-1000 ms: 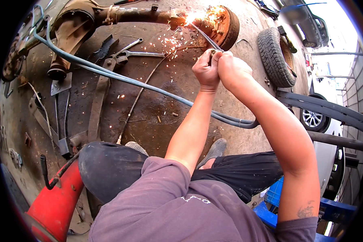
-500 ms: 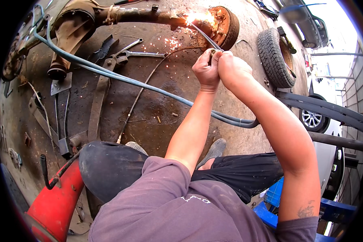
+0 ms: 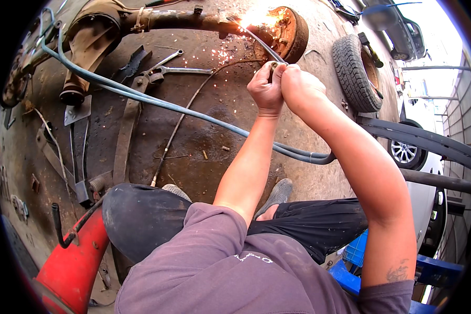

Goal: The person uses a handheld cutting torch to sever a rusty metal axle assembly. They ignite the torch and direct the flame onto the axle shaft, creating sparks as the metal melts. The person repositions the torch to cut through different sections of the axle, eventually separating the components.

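Observation:
Close together, my left hand [image 3: 266, 93] and my right hand [image 3: 301, 88] are both closed around a cutting torch, whose grip is mostly hidden by the fingers. Its thin metal tubes [image 3: 262, 43] slant up and left to a rusty vehicle axle [image 3: 178, 21] lying across the far floor. Bright flame and orange sparks [image 3: 259, 20] burst from the axle just left of its rusty wheel drum [image 3: 298, 37]; the glare hides the exact contact. A small round brass-coloured fitting [image 3: 273, 65] shows beside my left fingers.
Paired blue-grey hoses [image 3: 193, 112] cross the floor and pass beneath my right forearm. Wrenches [image 3: 186, 70] and a flat metal bar [image 3: 126, 138] lie left of my hands. A tyre [image 3: 354, 73] lies at the right. A red metal body [image 3: 73, 256] stands beside my left knee.
The view has shifted slightly. Both hands keep their hold on the torch, and the flame and sparks continue, with the spray spreading somewhat differently below the axle.

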A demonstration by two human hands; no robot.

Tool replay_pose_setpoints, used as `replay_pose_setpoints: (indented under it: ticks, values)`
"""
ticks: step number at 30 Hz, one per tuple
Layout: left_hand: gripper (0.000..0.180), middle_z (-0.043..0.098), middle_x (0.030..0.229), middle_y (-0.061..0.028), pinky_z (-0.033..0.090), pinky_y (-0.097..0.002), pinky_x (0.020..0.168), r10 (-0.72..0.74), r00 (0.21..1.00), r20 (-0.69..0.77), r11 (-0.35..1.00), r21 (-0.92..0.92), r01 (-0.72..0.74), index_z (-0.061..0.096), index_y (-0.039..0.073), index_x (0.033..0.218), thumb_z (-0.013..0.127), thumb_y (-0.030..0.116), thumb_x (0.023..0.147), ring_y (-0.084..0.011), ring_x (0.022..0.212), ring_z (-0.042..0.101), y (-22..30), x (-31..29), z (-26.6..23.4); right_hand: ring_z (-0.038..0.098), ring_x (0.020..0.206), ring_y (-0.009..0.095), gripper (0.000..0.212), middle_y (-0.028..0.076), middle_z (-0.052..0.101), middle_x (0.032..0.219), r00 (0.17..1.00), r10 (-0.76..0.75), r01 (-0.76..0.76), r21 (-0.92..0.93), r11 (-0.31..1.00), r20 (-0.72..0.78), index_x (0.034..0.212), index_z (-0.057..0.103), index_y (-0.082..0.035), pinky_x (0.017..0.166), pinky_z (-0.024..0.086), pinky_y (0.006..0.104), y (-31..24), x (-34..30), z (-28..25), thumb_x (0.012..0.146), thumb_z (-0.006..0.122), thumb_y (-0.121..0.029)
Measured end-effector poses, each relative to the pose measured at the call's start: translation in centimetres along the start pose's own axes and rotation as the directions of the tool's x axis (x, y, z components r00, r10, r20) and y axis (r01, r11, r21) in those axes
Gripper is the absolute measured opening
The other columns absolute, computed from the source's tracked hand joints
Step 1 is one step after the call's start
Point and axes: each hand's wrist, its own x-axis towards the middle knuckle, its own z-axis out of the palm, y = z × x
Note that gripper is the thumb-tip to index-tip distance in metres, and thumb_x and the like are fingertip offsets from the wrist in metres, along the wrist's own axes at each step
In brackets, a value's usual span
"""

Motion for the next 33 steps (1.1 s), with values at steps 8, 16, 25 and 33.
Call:
replay_pose_setpoints:
  ticks: [8, 16, 25, 33]
  values:
    - [0.021, 0.071, 0.078, -0.0114, 0.052, -0.0334, 0.064, -0.011, 1.0, -0.003, 1.0, 0.007, 0.011, 0.074, 0.004, 0.093, 0.08, 0.023, 0.087, -0.0248, 0.068, 0.067, 0.2, 0.1, 0.2, 0.07, 0.111, 0.036, 0.035, 0.024, 0.071, 0.118, 1.0, -0.006, 0.007, -0.022, 1.0, 0.005, 0.12, 0.058, 0.002, 0.088, 0.057, 0.0473, 0.0, 0.0, -0.2, 0.103, 0.047, -0.026]
    - [0.021, 0.071, 0.079, -0.0123, 0.052, -0.0342, 0.065, -0.015, 1.0, 0.003, 1.0, 0.015, 0.015, 0.074, 0.004, 0.094, 0.08, 0.022, 0.086, -0.0252, 0.068, 0.068, -0.1, 0.3, 0.2, 0.07, 0.111, 0.037, 0.035, 0.024, 0.07, 0.118, 1.0, -0.015, 0.015, -0.025, 1.0, 0.003, 0.12, 0.059, 0.002, 0.089, 0.057, 0.0477, 0.1, 0.5, 0.0, 0.103, 0.047, -0.026]
    - [0.023, 0.071, 0.079, -0.0134, 0.052, -0.0342, 0.065, 0.001, 1.0, -0.012, 1.0, 0.019, -0.001, 0.073, 0.003, 0.094, 0.081, 0.023, 0.086, -0.0257, 0.068, 0.067, -0.4, 0.6, 0.4, 0.07, 0.112, 0.036, 0.034, 0.023, 0.071, 0.117, 1.0, -0.022, 0.022, -0.013, 1.0, -0.01, 0.12, 0.06, 0.001, 0.088, 0.057, 0.0468, 0.1, 1.1, 0.0, 0.102, 0.048, -0.026]
    - [0.025, 0.071, 0.079, -0.0131, 0.052, -0.0339, 0.065, 0.015, 1.0, -0.016, 1.0, -0.001, -0.015, 0.073, 0.001, 0.094, 0.081, 0.024, 0.087, -0.0253, 0.067, 0.067, -0.3, 0.4, 0.6, 0.069, 0.113, 0.036, 0.035, 0.021, 0.07, 0.121, 1.0, 0.005, -0.005, -0.022, 1.0, 0.03, 0.123, 0.059, 0.001, 0.089, 0.058, 0.0465, 0.0, 0.5, -0.6, 0.103, 0.049, -0.026]
